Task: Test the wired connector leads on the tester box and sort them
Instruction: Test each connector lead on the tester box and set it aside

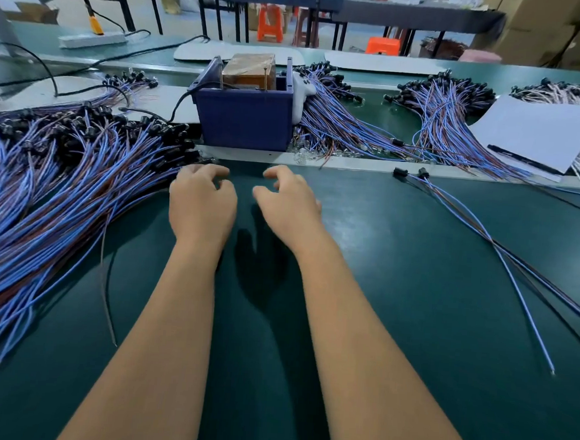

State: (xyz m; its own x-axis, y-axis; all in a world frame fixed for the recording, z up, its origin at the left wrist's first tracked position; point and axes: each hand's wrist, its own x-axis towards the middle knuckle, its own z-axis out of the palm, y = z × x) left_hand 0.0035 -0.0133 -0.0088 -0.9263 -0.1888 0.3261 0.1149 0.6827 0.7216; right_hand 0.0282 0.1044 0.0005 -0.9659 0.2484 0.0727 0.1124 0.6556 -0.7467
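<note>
The leads (61, 183) lie in a big loose heap at about nine o'clock from the hands: thin blue and brown wires, each ending in a small black plug. They look light and limp, likely to tangle and drag their neighbours along, so the firm black plug seems the best place to pinch one. The left hand (202, 203) hovers at the heap's edge, fingers loosely curled and holding nothing. The right hand (288, 202) is just beside it, fingers likewise curled and empty. At twelve o'clock stands the blue tester box (244, 117). More bundles (440, 117) lie at one to two o'clock, and two stray leads (486, 233) at three. The green worktop (396, 296) looks smooth and matte. Beyond are tables and orange stools (270, 22).
</note>
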